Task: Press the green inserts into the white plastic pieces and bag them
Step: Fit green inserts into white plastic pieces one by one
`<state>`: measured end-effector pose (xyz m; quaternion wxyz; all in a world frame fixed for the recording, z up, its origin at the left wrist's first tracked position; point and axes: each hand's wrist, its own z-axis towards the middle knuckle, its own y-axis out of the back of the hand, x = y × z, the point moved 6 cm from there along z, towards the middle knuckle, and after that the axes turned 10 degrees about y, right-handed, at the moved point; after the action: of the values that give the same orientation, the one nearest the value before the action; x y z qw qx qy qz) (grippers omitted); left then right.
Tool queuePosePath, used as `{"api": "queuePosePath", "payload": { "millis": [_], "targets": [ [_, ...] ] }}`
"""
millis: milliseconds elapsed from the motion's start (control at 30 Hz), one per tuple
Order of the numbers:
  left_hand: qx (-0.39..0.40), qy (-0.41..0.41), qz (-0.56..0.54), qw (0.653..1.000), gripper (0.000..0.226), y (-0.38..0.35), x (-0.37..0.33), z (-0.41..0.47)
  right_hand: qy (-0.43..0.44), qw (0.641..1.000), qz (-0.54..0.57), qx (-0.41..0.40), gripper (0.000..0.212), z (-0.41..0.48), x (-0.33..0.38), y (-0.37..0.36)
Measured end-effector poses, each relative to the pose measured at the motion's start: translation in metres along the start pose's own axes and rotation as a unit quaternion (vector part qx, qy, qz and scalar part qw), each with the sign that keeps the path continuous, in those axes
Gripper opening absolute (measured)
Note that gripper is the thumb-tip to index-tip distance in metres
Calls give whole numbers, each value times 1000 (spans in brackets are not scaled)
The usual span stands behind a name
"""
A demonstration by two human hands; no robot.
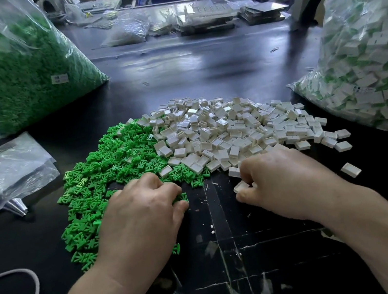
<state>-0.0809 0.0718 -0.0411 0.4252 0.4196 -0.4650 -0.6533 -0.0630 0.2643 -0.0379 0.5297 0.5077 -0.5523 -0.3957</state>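
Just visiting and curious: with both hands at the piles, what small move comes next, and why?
Probably bring the two hands together: the right hand pinches a white piece, the left hand seems to pinch a green insert, so pressing one into the other looks next.

Two hands: one left hand (144,206), one right hand (278,179). Two loose heaps: one of green inserts (113,160), one of white plastic pieces (235,127), each too many to count. Two big filled bags: one green bag (29,71), one white bag (369,79). One stray piece (350,170) lies apart. One cable (32,289). Perhaps three smaller bags (127,29) far back, blurred.
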Motion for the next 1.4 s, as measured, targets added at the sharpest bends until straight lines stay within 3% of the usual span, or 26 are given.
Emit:
{"api": "queuePosePath", "payload": {
  "millis": [100, 233, 367, 467, 533, 567, 667, 767, 867, 1000, 1100, 1400],
  "targets": [
    [1, -4, -5, 1000, 27, 0, 0, 0, 19, 999, 23, -22, 16, 0, 4, -2],
    [-4, -14, -5, 1000, 31, -2, -2, 1, 49, 998, 21, -25, 23, 0, 8, -2],
    [-12, -34, -21, 999, 17, -2, -8, 1, 76, 996, 12, -40, 25, 1, 12, -5],
    [-11, -24, -41, 999, 14, -1, -7, 2, 80, 989, 99, -78, 16, 0, 8, -3],
    [-10, -21, -65, 998, 12, 0, -6, 2, 66, 968, 229, -81, 11, 0, 6, -4],
    [-9, -22, -77, 997, 12, 0, -5, 2, 53, 939, 334, -68, 11, 1, 6, -6],
    [-2, 13, -168, 986, 12, 2, -1, 1, 14, 791, 612, -1, 16, 3, 11, -16],
    [53, 95, -407, 907, 6, -2, 4, 2, 11, 650, 757, 58, 17, 4, 20, -20],
    [97, 104, -543, 827, 10, -3, -2, -1, 31, 589, 803, 86, 18, 5, 25, -21],
    [119, 101, -625, 765, 17, -2, -9, -3, 33, 589, 803, 85, 18, 7, 25, -24],
    [120, 103, -658, 736, 17, -1, -9, -3, 36, 604, 792, 83, 13, 7, 28, -26],
    [105, 110, -651, 744, 18, 2, -8, -5, 23, 617, 783, 79, 15, 3, 30, -27]
  ]
}}
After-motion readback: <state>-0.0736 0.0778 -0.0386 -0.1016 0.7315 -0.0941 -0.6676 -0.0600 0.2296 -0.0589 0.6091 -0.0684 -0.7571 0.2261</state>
